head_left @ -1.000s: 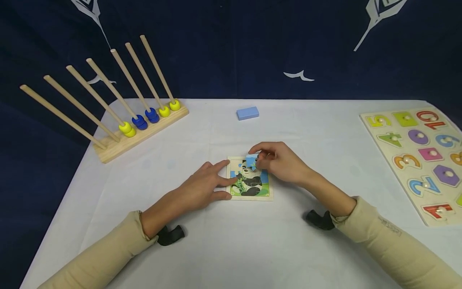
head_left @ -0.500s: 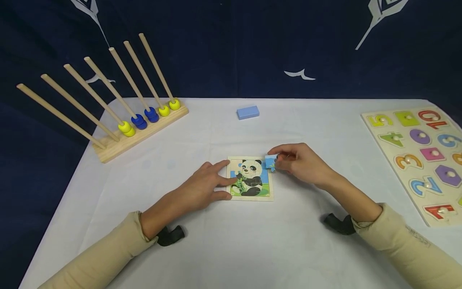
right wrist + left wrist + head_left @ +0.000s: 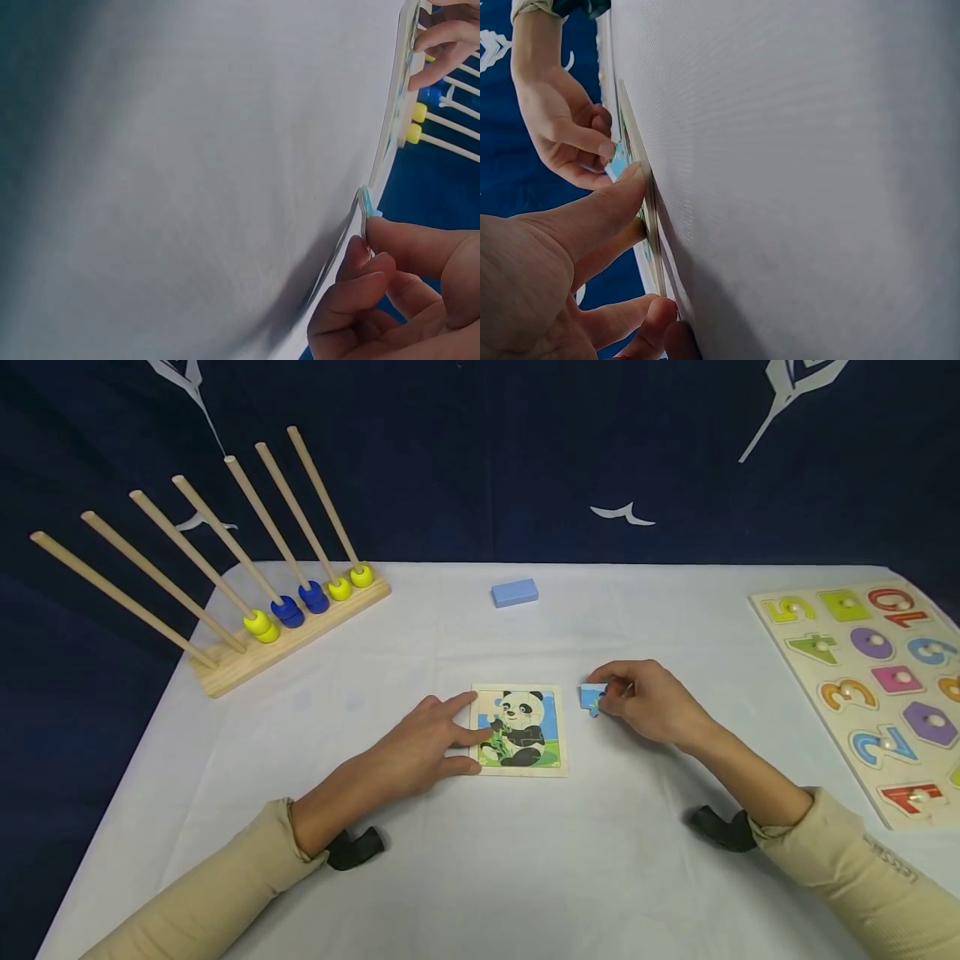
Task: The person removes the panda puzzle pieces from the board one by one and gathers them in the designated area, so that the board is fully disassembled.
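Observation:
A small square panda jigsaw puzzle (image 3: 525, 772) lies flat on the white-covered table, with a bare pale patch in its upper left corner. My left hand (image 3: 420, 747) rests along its left side, fingers spread and extended; the index and thumb tips are at the frame's edge, another fingertip on the picture. In the left wrist view the thumb lies against the edge of the board (image 3: 651, 202). To the right of the puzzle, my right hand (image 3: 652, 702) pinches a light-blue puzzle piece (image 3: 591, 696) between thumb and fingers. The right wrist view shows this piece (image 3: 365, 202) edge-on, close over the table.
A wooden peg abacus (image 3: 292, 635) with yellow and blue beads stands at the back left. Behind the puzzle lies a blue block (image 3: 515, 593). A wooden number and shape board (image 3: 817, 710) is at the right. Dark cloth (image 3: 480, 460) hangs behind the table.
My right hand has moved right with the puzzle piece, from over the puzzle to beside it. The panda's head is now uncovered. My left hand has stayed in place.

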A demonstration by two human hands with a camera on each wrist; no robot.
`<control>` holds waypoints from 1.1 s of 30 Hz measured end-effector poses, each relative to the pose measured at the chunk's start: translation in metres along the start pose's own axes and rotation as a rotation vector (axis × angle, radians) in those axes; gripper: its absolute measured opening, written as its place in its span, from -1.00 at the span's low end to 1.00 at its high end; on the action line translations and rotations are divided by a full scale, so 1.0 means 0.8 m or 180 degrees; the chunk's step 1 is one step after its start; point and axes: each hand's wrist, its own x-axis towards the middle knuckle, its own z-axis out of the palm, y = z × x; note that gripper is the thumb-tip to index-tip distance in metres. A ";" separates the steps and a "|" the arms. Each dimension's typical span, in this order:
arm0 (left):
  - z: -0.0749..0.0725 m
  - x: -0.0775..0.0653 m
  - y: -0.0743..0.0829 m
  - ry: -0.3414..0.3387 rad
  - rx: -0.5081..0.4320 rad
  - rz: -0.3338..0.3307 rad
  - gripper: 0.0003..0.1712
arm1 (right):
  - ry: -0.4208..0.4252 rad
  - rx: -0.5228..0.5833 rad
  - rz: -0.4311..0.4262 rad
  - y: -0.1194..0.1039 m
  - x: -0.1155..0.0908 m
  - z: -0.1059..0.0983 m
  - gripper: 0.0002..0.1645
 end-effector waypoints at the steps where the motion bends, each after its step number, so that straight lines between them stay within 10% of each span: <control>1: 0.000 0.000 0.000 0.0001 0.0001 -0.0002 -0.46 | 0.0007 -0.0035 0.0006 0.000 0.000 0.000 -0.65; 33: -0.002 0.000 0.004 -0.0049 0.0039 -0.0068 -0.44 | -0.0139 -0.0215 0.0001 0.002 0.001 0.004 -0.63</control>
